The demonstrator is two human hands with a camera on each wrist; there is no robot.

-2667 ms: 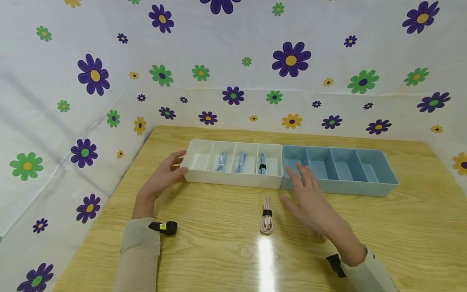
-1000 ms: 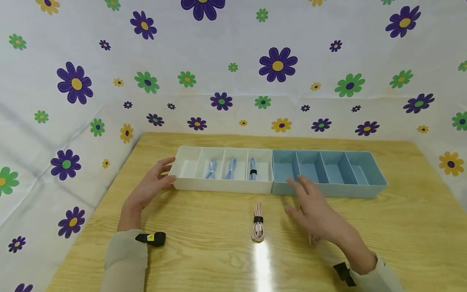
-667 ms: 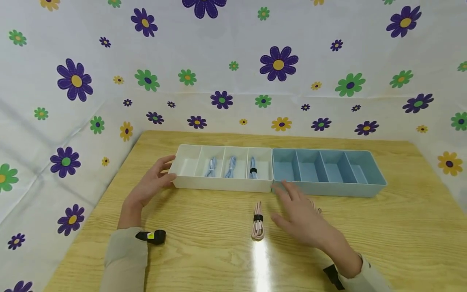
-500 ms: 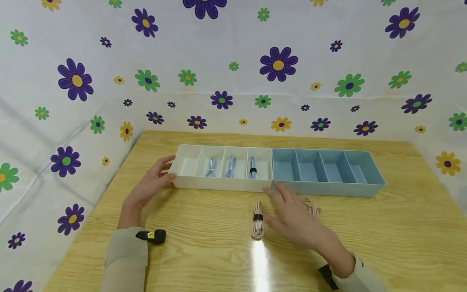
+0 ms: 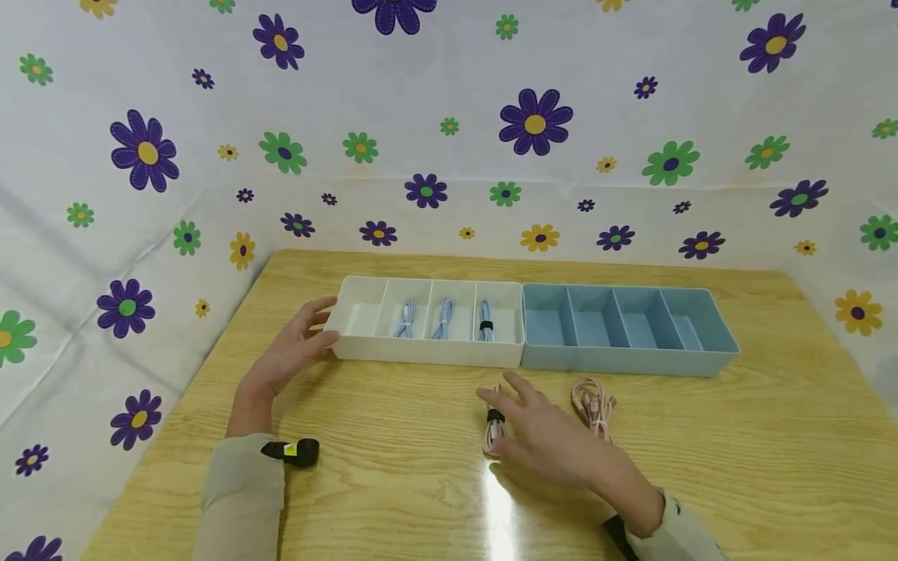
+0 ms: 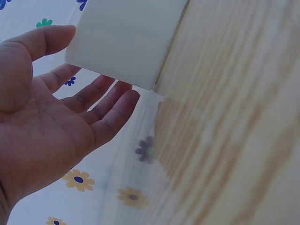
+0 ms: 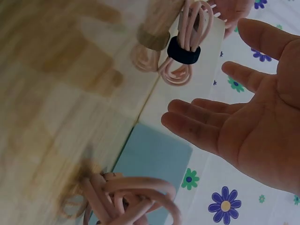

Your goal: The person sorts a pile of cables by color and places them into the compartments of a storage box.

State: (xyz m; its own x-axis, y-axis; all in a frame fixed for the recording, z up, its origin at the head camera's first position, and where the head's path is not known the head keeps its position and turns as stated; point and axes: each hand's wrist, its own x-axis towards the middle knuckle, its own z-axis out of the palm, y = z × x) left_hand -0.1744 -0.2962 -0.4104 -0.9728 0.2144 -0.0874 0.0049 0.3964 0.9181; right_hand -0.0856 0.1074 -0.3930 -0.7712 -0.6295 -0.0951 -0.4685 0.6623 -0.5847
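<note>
Black-strapped pink cable (image 5: 494, 431) is lying beneath my released right grip (image 5: 550, 438), white tray (image 5: 428, 351) sitting beside my released left grip (image 5: 286, 354).

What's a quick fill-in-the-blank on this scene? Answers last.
The white tray holds ___ blue cable bundles.
The blue tray has ___ compartments.
In the head view, the right hand partly covers the pink bundle with the ___ strap.
The left hand is at the ___ tray.

Missing words: three; four; black; white.
</note>
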